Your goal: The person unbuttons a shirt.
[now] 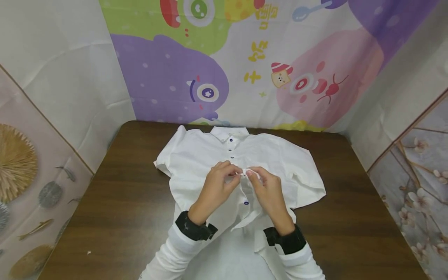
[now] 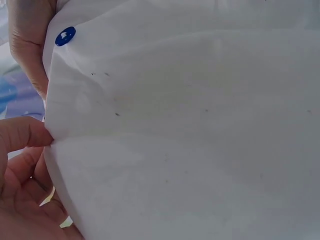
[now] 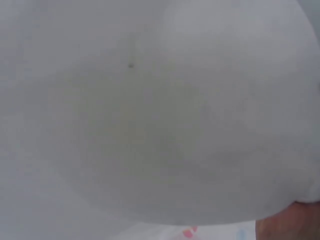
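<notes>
A white short-sleeved shirt (image 1: 196, 151) lies front up on the table, collar at the far side. Small dark buttons run down its front, and a blue button (image 1: 246, 203) shows below the hands. At mid-front, my left hand (image 1: 217, 187) pinches the shirt's front edge between thumb and fingers. Close beside it, my right hand (image 1: 270, 189) pinches the fabric from the other side, lifting it in a small fold. In the left wrist view a blue button (image 2: 65, 36) sits near the right hand's fingers. White cloth fills most of the right wrist view and hides the right fingertips.
The brown wooden table (image 1: 133, 210) extends on both sides of the shirt. A cartoon-printed curtain (image 1: 245, 77) hangs along its back edge, with pale cloth panels at left and right. A tiny white scrap (image 1: 89, 252) lies at the front left.
</notes>
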The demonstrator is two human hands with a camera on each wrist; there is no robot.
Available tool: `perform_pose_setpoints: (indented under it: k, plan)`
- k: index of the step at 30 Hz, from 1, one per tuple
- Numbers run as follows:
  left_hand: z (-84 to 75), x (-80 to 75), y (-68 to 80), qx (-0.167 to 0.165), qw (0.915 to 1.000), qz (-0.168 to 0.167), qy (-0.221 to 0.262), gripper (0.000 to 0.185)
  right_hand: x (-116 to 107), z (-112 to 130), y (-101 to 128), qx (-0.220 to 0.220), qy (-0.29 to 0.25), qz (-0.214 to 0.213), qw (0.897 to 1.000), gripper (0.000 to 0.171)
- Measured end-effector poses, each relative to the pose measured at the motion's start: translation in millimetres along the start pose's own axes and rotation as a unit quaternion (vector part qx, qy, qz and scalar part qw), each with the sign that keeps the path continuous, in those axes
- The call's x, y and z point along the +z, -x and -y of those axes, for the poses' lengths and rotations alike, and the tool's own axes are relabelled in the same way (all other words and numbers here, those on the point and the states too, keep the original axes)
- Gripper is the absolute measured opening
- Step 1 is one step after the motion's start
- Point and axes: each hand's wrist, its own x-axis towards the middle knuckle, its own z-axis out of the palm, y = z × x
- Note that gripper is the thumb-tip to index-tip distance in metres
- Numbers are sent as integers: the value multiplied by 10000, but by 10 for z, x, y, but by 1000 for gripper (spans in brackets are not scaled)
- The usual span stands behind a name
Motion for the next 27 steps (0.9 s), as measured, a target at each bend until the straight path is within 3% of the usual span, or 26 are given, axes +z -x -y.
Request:
perform_pose_setpoints:
  k: [8,13,19,27]
  plan:
    - [14,16,25,-94,9991,-46,417,11,66,-65,12,228,-458,60,9987,20]
    - [-69,9,7,83,9968,-3,800,14,133,-162,42,616,-743,275,9949,19]
    - [-102,-11,-3,42,9978,55,661,13,134,-200,61,589,-898,116,9942,21]
    - [-59,-22,60,-141,9979,91,631,15,81,-184,60,684,-721,70,9950,21]
